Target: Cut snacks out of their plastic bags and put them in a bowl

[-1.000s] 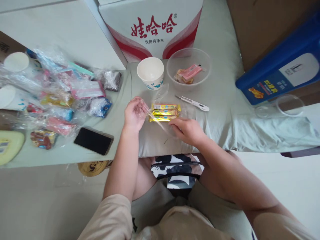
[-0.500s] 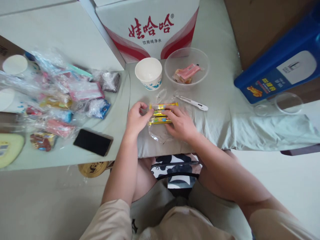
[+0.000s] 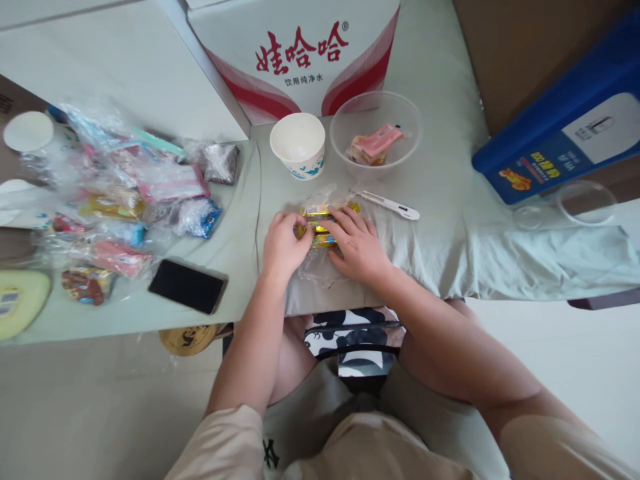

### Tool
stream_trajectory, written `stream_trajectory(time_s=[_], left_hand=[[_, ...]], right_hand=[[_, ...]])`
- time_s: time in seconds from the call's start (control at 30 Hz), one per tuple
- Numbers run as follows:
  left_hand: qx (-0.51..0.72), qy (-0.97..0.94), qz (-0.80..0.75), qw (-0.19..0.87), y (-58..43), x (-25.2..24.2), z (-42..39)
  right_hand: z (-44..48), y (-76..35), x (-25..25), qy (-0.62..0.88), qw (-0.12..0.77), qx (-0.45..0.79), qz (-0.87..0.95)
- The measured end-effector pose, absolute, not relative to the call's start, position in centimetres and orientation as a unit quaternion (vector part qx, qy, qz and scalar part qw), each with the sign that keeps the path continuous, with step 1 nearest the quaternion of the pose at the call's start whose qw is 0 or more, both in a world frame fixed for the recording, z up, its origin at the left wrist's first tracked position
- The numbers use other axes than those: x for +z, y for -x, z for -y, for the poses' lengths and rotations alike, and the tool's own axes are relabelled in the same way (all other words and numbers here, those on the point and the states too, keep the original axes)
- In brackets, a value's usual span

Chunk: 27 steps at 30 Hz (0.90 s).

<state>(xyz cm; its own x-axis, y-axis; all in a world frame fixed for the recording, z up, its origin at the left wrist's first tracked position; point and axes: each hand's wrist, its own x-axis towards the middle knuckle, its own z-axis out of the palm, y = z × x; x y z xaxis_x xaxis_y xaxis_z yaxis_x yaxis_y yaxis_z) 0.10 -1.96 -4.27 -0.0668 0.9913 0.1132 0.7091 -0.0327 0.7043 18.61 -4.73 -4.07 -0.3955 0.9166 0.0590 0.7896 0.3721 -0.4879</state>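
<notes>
Several slim yellow snack sticks [image 3: 325, 226] in printed wrappers lie side by side on a crumpled clear plastic wrapper [image 3: 323, 270]. My left hand [image 3: 287, 247] is closed on their left ends, thumb and forefinger pinching near the middle one. Across their right part rests my right hand [image 3: 357, 247], its fingers spread and stretched out over the wrappers, covering those ends. To the right of the sticks is a white utility knife [image 3: 387, 204]. Behind them stand a white paper cup [image 3: 299, 140] and a clear plastic bowl [image 3: 345, 150] holding pink and brown wrapped packets [image 3: 375, 145].
A pile of bagged snacks [image 3: 120, 193] fills the left side, with a black phone [image 3: 189, 287] before it. At the back is a white and red carton [image 3: 300, 60]. A blue box [image 3: 555, 127] and a clear plastic cup [image 3: 587, 203] are at the right.
My left hand has shifted right and curled further over the left ends of the sticks. My right fingers have spread a little over them. The view has moved slightly.
</notes>
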Motion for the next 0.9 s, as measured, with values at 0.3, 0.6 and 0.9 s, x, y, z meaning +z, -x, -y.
stream_trajectory(time_s=[0.3,0.6,0.9], left_hand=[[0.446,-0.501,-0.623,0.403,-0.1,-4.3,1.8],[0.495,-0.361,-0.559,0.559,-0.8,-2.3,2.0],[0.509,-0.357,-0.507,0.597,-1.1,-1.9,2.2]], right_hand=[[4.7,-18.5,-3.8,0.535,0.161,0.199,0.805],[4.3,-18.6,-3.8,0.543,0.165,0.214,0.795],[4.1,-18.8,-4.1,0.550,0.205,0.214,0.781]])
